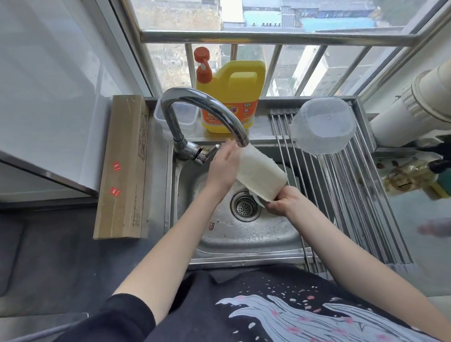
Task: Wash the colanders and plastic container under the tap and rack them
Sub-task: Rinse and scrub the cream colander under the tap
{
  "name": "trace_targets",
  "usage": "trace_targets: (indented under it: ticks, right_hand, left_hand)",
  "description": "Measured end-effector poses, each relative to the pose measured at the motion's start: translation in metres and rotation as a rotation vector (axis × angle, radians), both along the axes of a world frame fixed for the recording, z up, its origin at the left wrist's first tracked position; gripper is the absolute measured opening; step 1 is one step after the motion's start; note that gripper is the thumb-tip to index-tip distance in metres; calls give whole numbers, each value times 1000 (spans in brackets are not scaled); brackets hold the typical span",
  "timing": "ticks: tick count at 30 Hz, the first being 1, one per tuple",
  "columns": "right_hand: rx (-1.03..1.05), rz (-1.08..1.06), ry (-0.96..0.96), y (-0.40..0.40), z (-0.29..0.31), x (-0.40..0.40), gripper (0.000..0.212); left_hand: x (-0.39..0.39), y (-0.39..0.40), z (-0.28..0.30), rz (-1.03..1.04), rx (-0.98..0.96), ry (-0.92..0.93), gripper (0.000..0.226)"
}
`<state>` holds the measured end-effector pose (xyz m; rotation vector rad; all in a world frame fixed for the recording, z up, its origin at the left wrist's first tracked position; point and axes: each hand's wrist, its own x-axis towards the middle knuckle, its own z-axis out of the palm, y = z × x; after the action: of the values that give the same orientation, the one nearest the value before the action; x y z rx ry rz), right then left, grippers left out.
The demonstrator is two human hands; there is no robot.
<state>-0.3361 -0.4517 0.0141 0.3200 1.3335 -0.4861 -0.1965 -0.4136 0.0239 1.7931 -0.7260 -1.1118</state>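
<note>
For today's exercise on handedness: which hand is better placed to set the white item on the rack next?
Probably the right hand. It grips the lower end of the white item and sits nearest the drying rack. The left hand lies flat against the item near the tap, away from the rack.

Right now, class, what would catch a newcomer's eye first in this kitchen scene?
A bright yellow detergent jug with an orange pump stands on the ledge behind the curved steel tap. Under the spout, both hands work a white perforated colander over the steel sink. A clear plastic container lies upturned on the steel rod rack, right.
</note>
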Motion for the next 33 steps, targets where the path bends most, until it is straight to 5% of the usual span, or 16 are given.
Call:
trace_targets:
  ticks: [6,10,15,20,26,29,33]
  right_hand:
    - [-64,-129,-45,16,-2,4,26]
    - [-118,-178,-12,18,3,4,27]
    - [-158,-174,102,21,0,14,30]
    - [-281,23,38,19,9,14,27]
    - [-630,471,347,10,11,16,44]
    - [-782,751,441,11,20,22,46]
    - [-870,846,428,12,26,32,51]
  left_hand:
    - [-29,-19,13,553,143,308,53]
    - [-37,-20,7,505,315,689,68]
    - [-32,-14,-3,515,296,469,66]
    - [-21,2,-12,638,224,410,56]
    - [-3,47,-47,722,465,922,22]
    - [5,60,-58,651,459,1125,39]
    - [13,49,-58,414,431,1223,67]
